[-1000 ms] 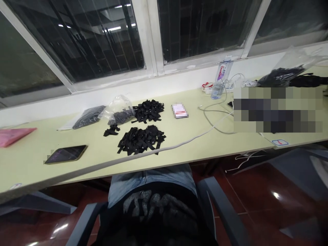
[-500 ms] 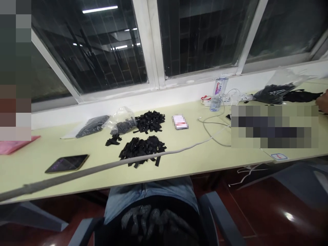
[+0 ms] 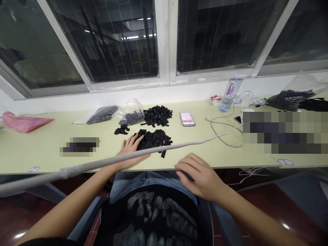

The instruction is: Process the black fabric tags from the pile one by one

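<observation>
My left hand [image 3: 130, 150] lies on the table with its fingers stretched out, the fingertips at the left side of the near pile of short black strips [image 3: 155, 138]. Over the table's front edge, to the right of that pile, my right hand [image 3: 197, 174] hangs with loosely bent fingers, apart from each other and holding nothing visible. Behind the near pile lies a second pile of black strips [image 3: 158, 115]. A small cluster of the same strips [image 3: 122, 129] sits to its left, beside an opened clear bag [image 3: 132, 114] with dark pieces inside.
A grey cable [image 3: 151, 149] runs across the view in front of the near pile. Farther back are a flat bag of dark pieces [image 3: 102, 115], a water bottle [image 3: 230, 94] and a power strip with wires [image 3: 237, 101]. A pink bag [image 3: 27, 122] lies far left.
Both my hands have come into view, the left reaching to the near pile, the right to the table's front edge. The camera view has shifted, so the table items sit farther right.
</observation>
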Tool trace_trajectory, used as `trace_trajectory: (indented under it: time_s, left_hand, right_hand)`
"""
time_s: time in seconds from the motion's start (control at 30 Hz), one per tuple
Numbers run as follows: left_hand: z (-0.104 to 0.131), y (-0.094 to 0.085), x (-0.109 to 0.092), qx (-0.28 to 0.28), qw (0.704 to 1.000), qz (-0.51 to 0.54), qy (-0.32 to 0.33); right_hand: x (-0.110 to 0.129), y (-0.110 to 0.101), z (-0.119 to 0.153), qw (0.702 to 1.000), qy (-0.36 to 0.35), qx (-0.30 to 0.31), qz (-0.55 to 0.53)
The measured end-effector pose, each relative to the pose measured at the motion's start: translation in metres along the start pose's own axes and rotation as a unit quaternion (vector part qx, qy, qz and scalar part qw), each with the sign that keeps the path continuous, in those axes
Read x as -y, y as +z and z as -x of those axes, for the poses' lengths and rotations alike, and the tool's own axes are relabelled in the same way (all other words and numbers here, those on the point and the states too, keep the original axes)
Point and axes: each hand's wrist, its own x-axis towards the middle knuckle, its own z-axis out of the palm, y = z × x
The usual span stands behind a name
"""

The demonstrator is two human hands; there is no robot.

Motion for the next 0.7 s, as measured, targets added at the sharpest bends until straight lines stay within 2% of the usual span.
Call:
trace_trajectory:
  time_s: [0.03,0.17,0.23,0.3,0.4,0.5,0.6,0.7]
  left_hand:
    - [-0.003,0.006,0.000,0.001,1.000,0.002,0.004]
    - [-0.018,0.016,-0.007,-0.001,0.999,0.009,0.044]
    - [-0.023,0.018,-0.011,0.003,0.999,0.010,0.052]
    - [-0.024,0.018,-0.011,0.001,0.998,0.017,0.063]
    - [-0.024,0.013,-0.003,-0.010,0.995,0.045,0.084]
    - [-0.033,0.004,0.012,-0.029,0.990,0.090,0.104]
    - [-0.059,-0.007,0.028,-0.061,0.982,0.139,0.110]
    - [-0.093,-0.010,0.040,-0.088,0.974,0.198,0.062]
  right_hand:
    - [-0.004,0.009,-0.014,1.000,0.003,0.014,0.001]
    - [-0.031,0.054,-0.073,0.994,0.091,0.058,0.009]
    - [-0.042,0.074,-0.093,0.989,0.125,0.082,0.021]
    - [-0.048,0.086,-0.102,0.988,0.117,0.101,0.019]
    - [-0.055,0.087,-0.106,0.991,0.092,0.096,0.012]
    - [-0.068,0.074,-0.125,0.994,0.094,0.054,0.010]
    - [-0.090,0.063,-0.160,0.993,0.110,0.025,0.020]
    - [-0.108,0.067,-0.188,0.986,0.156,0.024,-0.053]
